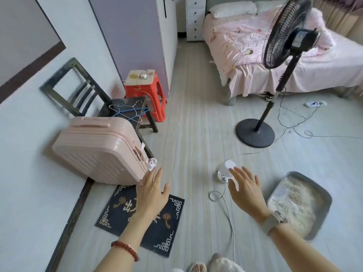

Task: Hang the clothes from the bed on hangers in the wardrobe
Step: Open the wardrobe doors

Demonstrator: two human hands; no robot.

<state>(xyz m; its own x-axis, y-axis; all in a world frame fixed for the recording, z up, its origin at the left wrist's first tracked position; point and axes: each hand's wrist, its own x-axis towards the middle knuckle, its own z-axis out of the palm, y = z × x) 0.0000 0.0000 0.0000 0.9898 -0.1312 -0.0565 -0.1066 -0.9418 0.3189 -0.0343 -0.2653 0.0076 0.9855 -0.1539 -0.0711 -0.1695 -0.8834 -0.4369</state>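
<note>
Both arms stretched forward, palms down: left hand (152, 190), right hand (246, 190), fingers spread, grasping nothing. Wire hangers (128, 111) on dark chair (82, 89) left; bed (275, 52) far right; wardrobe (137, 36) far centre.

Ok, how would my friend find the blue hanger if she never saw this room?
Look along the left wall for the pink suitcase. Right behind it is a dark wooden chair, and wire hangers lie on its seat. The blue hanger is the coloured one; the one by it is pale silver.
</note>
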